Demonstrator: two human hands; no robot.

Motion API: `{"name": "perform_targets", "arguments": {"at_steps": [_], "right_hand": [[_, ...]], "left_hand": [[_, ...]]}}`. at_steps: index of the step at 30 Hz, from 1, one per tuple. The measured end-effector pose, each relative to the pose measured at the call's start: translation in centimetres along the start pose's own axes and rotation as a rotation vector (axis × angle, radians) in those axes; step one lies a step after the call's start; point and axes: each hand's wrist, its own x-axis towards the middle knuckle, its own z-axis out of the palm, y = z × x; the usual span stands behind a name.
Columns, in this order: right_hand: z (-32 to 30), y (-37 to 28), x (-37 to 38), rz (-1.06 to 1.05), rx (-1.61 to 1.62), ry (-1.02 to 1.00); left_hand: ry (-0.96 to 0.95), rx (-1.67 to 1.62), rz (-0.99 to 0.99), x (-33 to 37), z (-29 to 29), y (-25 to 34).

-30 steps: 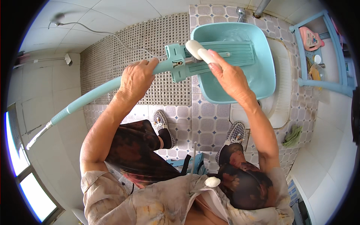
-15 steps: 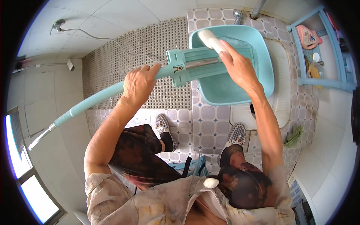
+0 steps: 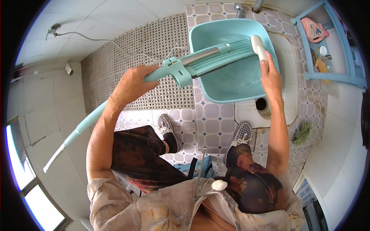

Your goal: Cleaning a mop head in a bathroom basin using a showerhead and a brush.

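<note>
1. My left hand (image 3: 135, 82) is wrapped around the teal pole (image 3: 92, 115), just left of the ribbed teal head (image 3: 221, 59); I judge a firm grip there best stops the head twisting
2. My right hand (image 3: 273, 81) has its fingers closed on the handle of a white brush (image 3: 257, 43), whose broad end lies at the head's far right tip; whether bristles touch it, I cannot tell
3. Most of the head slants over the teal basin (image 3: 231, 87), but its left end sticks out past the rim; a little more to the right should catch more drips
4. Long, even strokes along the ribs would probably clear the grooves better than jabs
5. The drain hole (image 3: 262, 104) lies just near of the basin, so I should keep a slippery brush tightly held
</note>
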Motion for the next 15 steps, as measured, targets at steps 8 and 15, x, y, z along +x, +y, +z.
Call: {"name": "perform_targets", "arguments": {"at_steps": [8, 15], "right_hand": [[-2.2, 3.3, -0.9, 0.006, 0.048, 0.118], [2.4, 1.5, -1.2, -0.047, -0.554, -0.264]], "left_hand": [[-0.211, -0.375, -0.25, 1.0, -2.2, -0.4], [-0.374, -0.602, -0.203, 1.4, -1.8, -1.3]]}}
